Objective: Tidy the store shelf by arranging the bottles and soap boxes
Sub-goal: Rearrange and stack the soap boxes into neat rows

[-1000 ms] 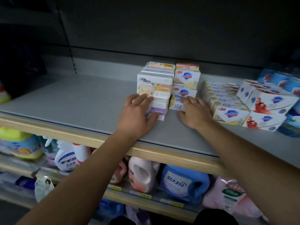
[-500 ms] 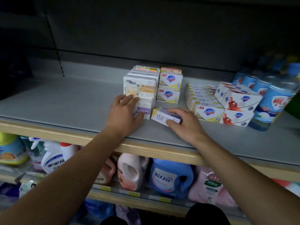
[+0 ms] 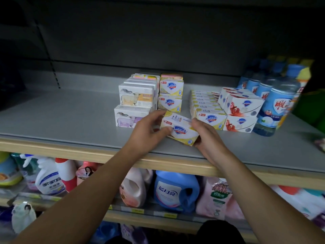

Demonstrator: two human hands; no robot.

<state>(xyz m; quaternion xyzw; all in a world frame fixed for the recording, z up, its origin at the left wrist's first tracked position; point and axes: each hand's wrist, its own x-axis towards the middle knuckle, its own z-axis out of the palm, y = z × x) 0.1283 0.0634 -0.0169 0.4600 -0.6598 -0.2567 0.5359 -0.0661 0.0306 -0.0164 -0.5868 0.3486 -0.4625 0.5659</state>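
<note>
While shelf [image 3: 73,118] stays this crowded, watch yellow stack [image 3: 170,95] just behind: nudge topples it. Your left hand [image 3: 146,132] and right hand [image 3: 209,138] both grip yellow soap box [image 3: 179,129] by ends, tilted, above front edge; loose pinch drops it

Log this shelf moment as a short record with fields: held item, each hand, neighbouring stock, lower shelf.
held item: yellow-and-white soap box, tilted, at the front of the shelf
left hand: fingers curled round the box's left end
right hand: grips the box's right end
left of it: sheep-print soap boxes, stacked two high
behind it: two stacked yellow soap boxes
right of it: row of soap boxes, then red-print boxes, blue-label bottles
lower shelf: detergent jugs
</note>
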